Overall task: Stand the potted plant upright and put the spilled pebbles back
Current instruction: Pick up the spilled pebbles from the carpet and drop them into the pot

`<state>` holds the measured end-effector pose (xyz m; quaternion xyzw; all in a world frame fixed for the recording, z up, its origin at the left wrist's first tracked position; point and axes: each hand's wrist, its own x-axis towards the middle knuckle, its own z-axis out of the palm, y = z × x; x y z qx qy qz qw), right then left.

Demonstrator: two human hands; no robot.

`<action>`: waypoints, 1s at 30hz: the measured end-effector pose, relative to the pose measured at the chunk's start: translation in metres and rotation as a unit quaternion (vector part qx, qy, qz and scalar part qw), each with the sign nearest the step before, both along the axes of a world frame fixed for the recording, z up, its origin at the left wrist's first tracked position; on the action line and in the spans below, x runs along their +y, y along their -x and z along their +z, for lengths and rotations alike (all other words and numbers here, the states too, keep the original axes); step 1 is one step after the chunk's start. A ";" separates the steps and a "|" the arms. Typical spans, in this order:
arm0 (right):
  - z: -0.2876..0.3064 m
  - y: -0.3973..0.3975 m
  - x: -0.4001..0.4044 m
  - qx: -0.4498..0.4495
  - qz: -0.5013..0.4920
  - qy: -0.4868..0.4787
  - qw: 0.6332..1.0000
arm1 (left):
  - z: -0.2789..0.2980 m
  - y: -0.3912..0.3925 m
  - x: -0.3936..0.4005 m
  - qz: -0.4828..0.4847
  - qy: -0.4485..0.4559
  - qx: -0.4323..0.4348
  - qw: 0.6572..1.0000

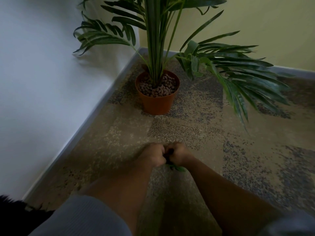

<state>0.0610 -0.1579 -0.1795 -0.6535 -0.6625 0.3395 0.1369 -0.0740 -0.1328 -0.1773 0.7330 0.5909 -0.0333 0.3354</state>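
Observation:
An orange pot (157,103) stands upright on the carpet near the room's corner, filled with brown pebbles (163,86) around the stems of a green palm plant (155,40). Closer to me, my left hand (151,156) and my right hand (179,153) are pressed together above the carpet, fingers curled. Something small and dark sits between them, and a bit of green leaf (177,168) pokes out beneath. What the dark thing is cannot be made out through the blur.
A white wall with a grey skirting board (95,114) runs along the left, and a yellow wall (255,23) closes the back. Long fronds (242,82) droop low over the carpet on the right. Patterned carpet (187,126) lies between my hands and the pot.

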 end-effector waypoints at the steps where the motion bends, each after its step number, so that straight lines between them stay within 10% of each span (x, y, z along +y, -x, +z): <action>1: 0.001 -0.001 0.000 0.013 -0.021 0.025 0.999 | 0.000 -0.001 0.000 0.008 -0.002 0.001 1.000; 7: 0.011 -0.007 0.000 0.262 -0.186 0.182 0.930 | -0.009 -0.002 0.007 0.212 0.093 -0.116 0.966; 14: 0.017 -0.008 0.006 0.627 -0.335 0.286 0.642 | 0.005 0.002 0.024 0.510 0.294 -0.474 0.655; 24: 0.060 0.007 0.039 0.706 -0.328 0.212 0.590 | 0.051 0.009 0.055 0.628 0.163 -0.636 0.417; 30: 0.118 0.019 0.081 0.732 -0.319 0.094 0.594 | 0.123 -0.001 0.096 0.577 0.119 -0.715 0.377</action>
